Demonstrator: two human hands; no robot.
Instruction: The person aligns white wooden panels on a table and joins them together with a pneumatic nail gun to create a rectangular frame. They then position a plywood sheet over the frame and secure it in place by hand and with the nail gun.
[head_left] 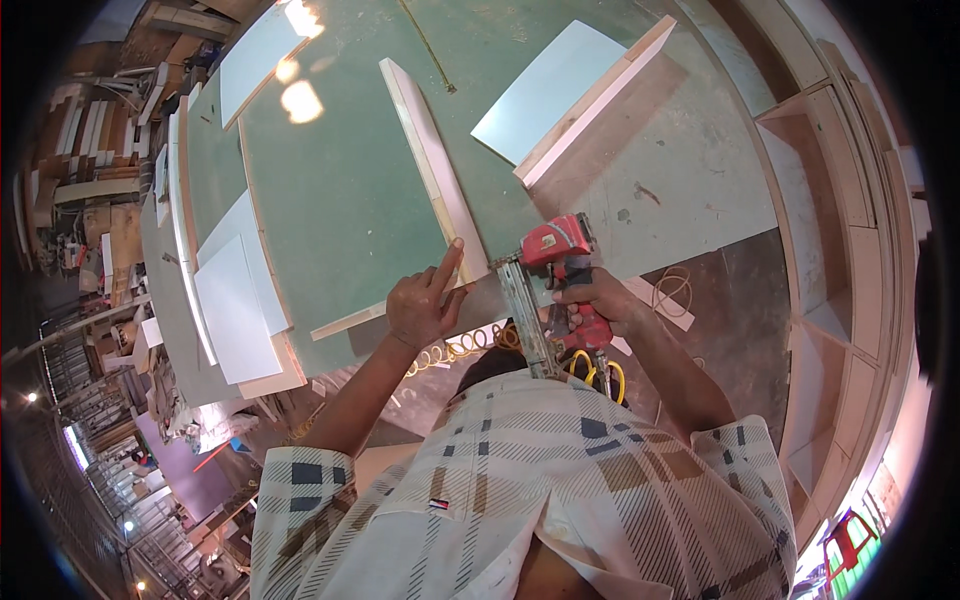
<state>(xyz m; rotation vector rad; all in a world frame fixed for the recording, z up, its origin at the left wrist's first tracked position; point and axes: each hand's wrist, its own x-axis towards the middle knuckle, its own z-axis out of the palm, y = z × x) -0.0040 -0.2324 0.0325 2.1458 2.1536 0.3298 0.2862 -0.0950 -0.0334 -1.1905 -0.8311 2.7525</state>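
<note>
A red pneumatic nail gun (pixel 555 240) is in my right hand (pixel 600 300), whose fingers wrap round its grip. The gun's nose is close to the near end of a long wooden strip (pixel 425 150) with a white face; whether they touch, I cannot tell. My left hand (pixel 425 308) holds that same end, its index finger stretched along the top and its other fingers bent at the side. From under this hand a short wooden strip (pixel 345 322) runs left along the edge of the green tabletop (pixel 340 200). A yellow coiled air hose (pixel 450 350) hangs below the gun.
At the far right of the tabletop lies a light blue panel (pixel 550 90) joined to a wooden strip. More white panels (pixel 240 310) are stacked at the left. Wooden frames (pixel 835 200) stand along the right side. Scrap wood (pixel 95 140) is piled beyond the table's left.
</note>
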